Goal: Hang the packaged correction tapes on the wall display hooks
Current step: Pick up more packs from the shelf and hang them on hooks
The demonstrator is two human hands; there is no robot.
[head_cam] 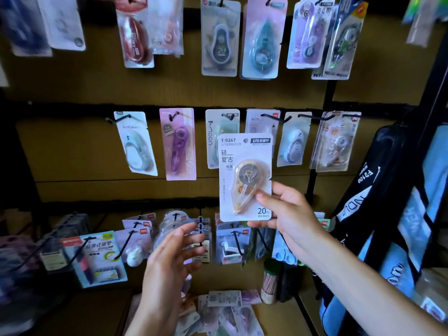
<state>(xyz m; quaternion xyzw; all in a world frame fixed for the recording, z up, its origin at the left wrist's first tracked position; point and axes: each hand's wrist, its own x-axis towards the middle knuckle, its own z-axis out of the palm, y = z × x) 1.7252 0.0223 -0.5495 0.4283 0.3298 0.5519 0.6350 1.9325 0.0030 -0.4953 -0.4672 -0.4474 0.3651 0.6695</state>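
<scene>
Loose packs [225, 309]: a heap of packaged correction tapes at the bottom, nearest the camera, low between the two forearms
Left hand [173, 258]: raised, fingers spread and relaxed, holding nothing; in front of the lowest row of hanging packs
Right hand [288, 214]: pinches the lower right corner of a white carded correction tape [244, 177] marked T-9267, held upright before the middle row
Middle hooks [272, 117]: black pegs carrying single packs; a purple pack [179, 144] hangs left of the held card
Top row [219, 37]: more packs hanging
</scene>
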